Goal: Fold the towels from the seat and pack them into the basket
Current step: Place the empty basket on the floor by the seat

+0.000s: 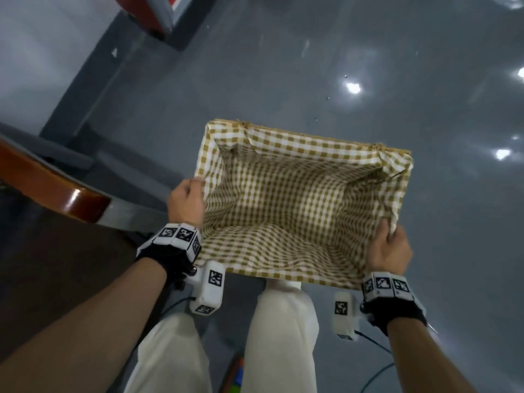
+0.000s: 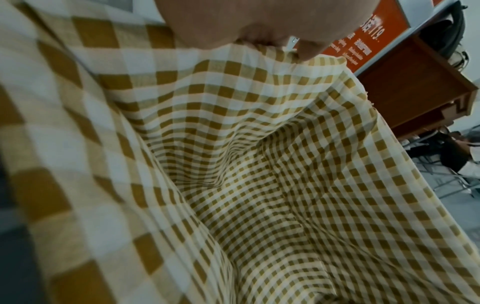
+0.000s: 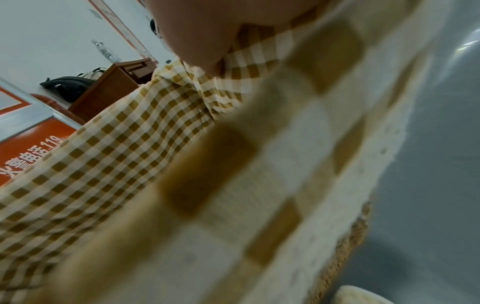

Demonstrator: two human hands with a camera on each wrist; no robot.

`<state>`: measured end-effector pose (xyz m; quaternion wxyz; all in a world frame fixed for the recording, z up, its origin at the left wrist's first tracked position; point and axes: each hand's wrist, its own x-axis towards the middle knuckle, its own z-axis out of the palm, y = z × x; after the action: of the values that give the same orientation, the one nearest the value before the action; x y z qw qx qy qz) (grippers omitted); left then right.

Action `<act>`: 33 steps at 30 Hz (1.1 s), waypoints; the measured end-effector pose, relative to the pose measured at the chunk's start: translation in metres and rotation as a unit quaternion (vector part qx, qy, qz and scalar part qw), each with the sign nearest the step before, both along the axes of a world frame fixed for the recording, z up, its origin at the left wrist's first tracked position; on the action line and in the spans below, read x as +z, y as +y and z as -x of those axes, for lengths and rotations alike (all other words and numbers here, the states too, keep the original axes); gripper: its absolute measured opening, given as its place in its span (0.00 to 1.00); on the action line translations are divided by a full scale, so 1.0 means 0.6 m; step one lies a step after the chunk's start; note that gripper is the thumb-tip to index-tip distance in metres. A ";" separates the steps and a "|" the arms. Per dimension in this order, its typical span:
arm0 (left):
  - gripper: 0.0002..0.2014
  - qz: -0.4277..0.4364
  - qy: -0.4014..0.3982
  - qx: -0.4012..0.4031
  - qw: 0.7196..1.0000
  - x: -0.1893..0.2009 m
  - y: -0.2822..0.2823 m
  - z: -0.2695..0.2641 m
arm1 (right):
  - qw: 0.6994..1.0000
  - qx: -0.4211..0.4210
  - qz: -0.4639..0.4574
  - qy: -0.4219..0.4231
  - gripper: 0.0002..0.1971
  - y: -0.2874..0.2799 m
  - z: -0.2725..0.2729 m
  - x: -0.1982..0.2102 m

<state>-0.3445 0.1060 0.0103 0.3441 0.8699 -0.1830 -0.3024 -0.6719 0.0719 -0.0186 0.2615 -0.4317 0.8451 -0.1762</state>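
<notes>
A rectangular woven basket with a yellow-and-white checked liner is held above the grey floor in front of my legs. Nothing lies inside it; no towel shows in any view. My left hand grips the basket's left rim, fingers curled over the liner. My right hand grips the right rim, pinching a fold of the liner. The left wrist view looks into the bare checked liner, with my left hand on its edge. In the right wrist view my right hand holds the rim, and the basket's woven outer wall shows below.
A brown wooden armrest or seat edge sits at the left, close to my left arm. A red sign panel leans at the top left. A wooden cabinet stands further off. Shiny grey floor spreads ahead and to the right.
</notes>
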 end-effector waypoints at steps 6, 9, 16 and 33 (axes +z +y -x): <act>0.16 -0.015 0.044 -0.116 0.992 0.018 0.090 -0.057 | 0.999 -0.050 0.001 0.010 0.19 0.163 -0.039 0.040; 0.18 -0.019 0.035 -0.190 0.981 0.009 0.145 -0.084 | 0.997 -0.069 0.012 0.025 0.18 0.256 -0.061 0.050; 0.18 -0.027 0.048 -0.224 0.973 -0.028 0.267 -0.079 | 0.992 -0.116 0.005 0.040 0.17 0.410 -0.065 0.030; 0.20 -0.030 0.068 -0.200 0.977 -0.395 0.284 0.018 | 0.986 -0.159 0.046 0.033 0.16 0.512 0.018 -0.391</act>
<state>-0.3556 0.2767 -0.2268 0.2617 0.8030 -0.3200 -0.4294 -0.6827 0.3794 -0.2530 0.1825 -0.3090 0.9021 -0.2398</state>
